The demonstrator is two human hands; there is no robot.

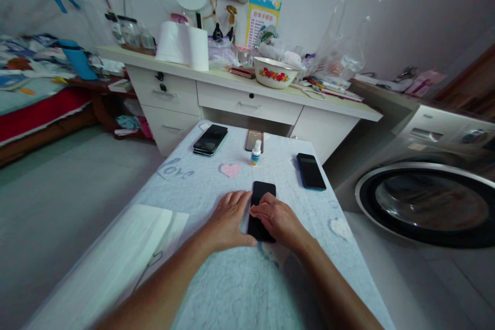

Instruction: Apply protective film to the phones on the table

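A black smartphone (263, 190) lies face up on the cloth-covered table in front of me. My left hand (231, 221) rests flat along its left side, fingers stretched and thumb spread toward its lower edge. Over the middle of the screen, my right hand (273, 216) is closed with its fingertips pinched together; whatever they hold, if anything, is hidden. Beyond the phone stands a small white spray bottle (256, 153) with a coloured label. Behind the bottle lies another phone or case (253, 139) with a brownish edge.
Stacked dark phones (211, 138) lie at the table's far left, and a blue-edged phone (311, 171) lies at right. A white folded sheet (127, 247) covers the near left. Past the table are a drawer desk (247, 105) with a floral bowl (275, 73) and a washing machine (417, 136).
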